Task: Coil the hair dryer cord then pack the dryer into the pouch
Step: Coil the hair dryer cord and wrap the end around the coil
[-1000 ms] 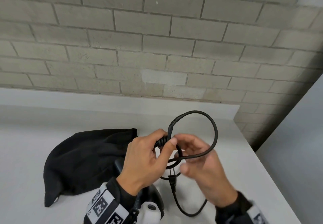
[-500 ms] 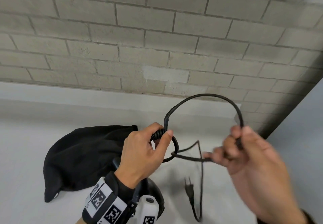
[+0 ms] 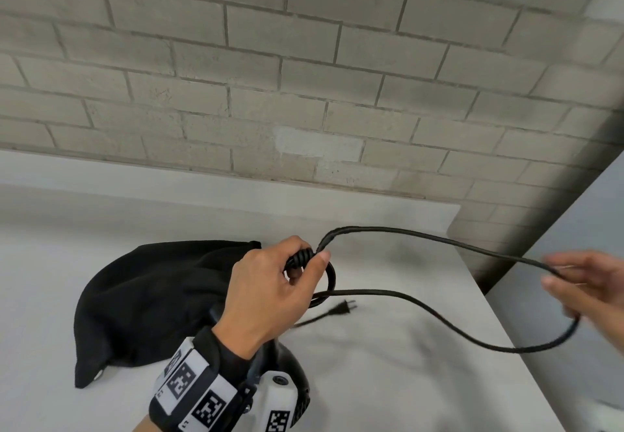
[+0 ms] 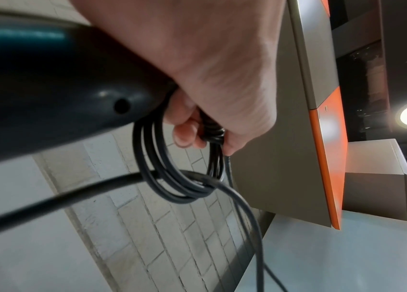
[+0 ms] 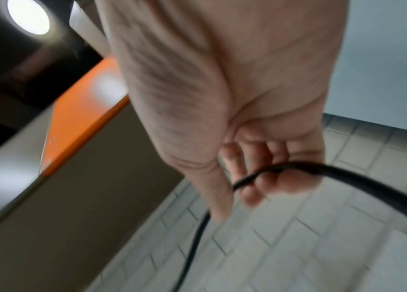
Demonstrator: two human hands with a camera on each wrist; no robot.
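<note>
The finished loops of the hair dryer cord (image 3: pixel 422 300) are pinched in the left hand (image 3: pixel 270 293) so they cannot unwind. A long slack bight is drawn out through the curled fingers of the right hand (image 3: pixel 587 290), presumably to form the next loop. The black pouch (image 3: pixel 152 300) lies ready on the table (image 3: pixel 388 381).

Left hand (image 3: pixel 270 291) fisted in a tight grip, right hand (image 3: pixel 587 283) out wide, fingers loosely curled.

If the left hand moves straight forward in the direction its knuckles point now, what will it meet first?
Probably nothing nearby. The left hand, gripping the coiled cord, points toward the brick wall over bare table. The wall would likely come first, though depth is unclear.
</note>
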